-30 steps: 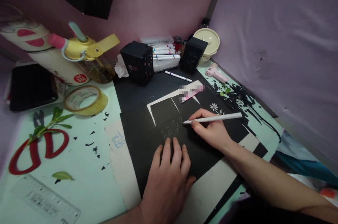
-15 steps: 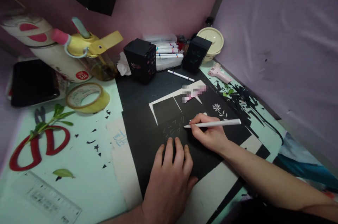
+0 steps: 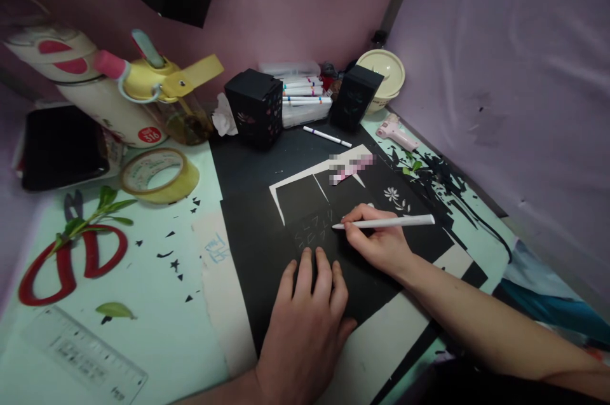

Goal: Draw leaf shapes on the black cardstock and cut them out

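Note:
A black paper sheet (image 3: 257, 246) lies in front of me with faint pale marks drawn near its middle. My left hand (image 3: 307, 322) presses flat on the sheet's near part, fingers together. My right hand (image 3: 379, 243) grips a white pen (image 3: 391, 222) lying nearly level, its tip touching the paper just right of the marks. A small white flower drawing (image 3: 391, 194) sits on black paper beyond the right hand.
Two black paper boxes (image 3: 255, 107) (image 3: 355, 96), a tray of markers (image 3: 302, 100), a loose marker (image 3: 328, 137), a cream bowl (image 3: 384, 71), a pink cutter (image 3: 395, 133), a tape roll (image 3: 157, 173), a yellow-lidded bottle (image 3: 162, 93), a ruler (image 3: 83, 354) and black paper scraps (image 3: 438, 179) surround the sheet.
The view shifted slightly. The pen tip has moved a little along the pale marks; my left hand stays pressed on the sheet.

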